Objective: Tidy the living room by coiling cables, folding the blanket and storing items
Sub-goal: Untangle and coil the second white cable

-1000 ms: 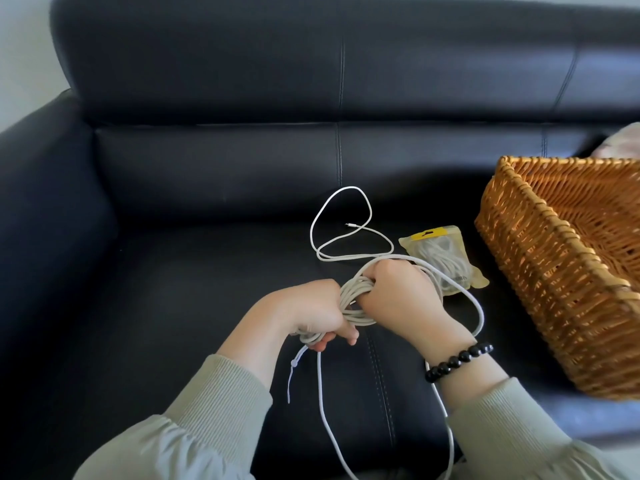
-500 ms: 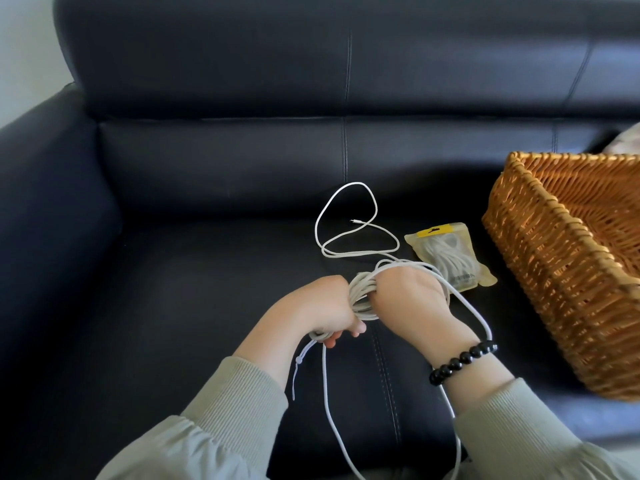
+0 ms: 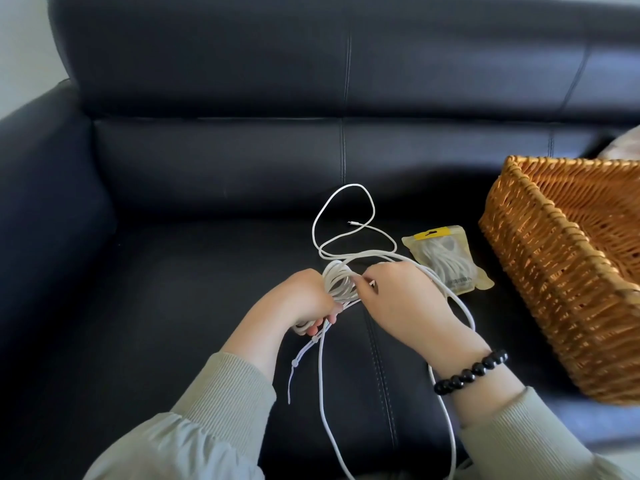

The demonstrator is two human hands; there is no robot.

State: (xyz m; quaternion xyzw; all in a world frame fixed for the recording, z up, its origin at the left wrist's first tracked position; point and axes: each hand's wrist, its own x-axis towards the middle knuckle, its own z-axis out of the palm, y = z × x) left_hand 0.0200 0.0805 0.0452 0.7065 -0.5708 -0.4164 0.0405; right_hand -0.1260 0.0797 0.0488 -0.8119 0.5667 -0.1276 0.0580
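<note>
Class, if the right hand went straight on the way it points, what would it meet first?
The coil: the right hand already seems to pinch it. Just beyond is the left hand, gripping that coil. Depth is unclear.

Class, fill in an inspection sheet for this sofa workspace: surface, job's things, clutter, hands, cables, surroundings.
Surface: black leather sofa seat, seams visible.
Job's things: coiled cable in both hands; bagged cable lying beside the wicker basket.
Clutter: nothing seen.
Hands: left hand grips the coiled cable; right hand pinches its strands, beaded bracelet on wrist.
Cables: loose loop lies behind the hands; strand hangs toward the viewer.
Surroundings: pale wall at upper left; pale fabric behind basket.
</note>
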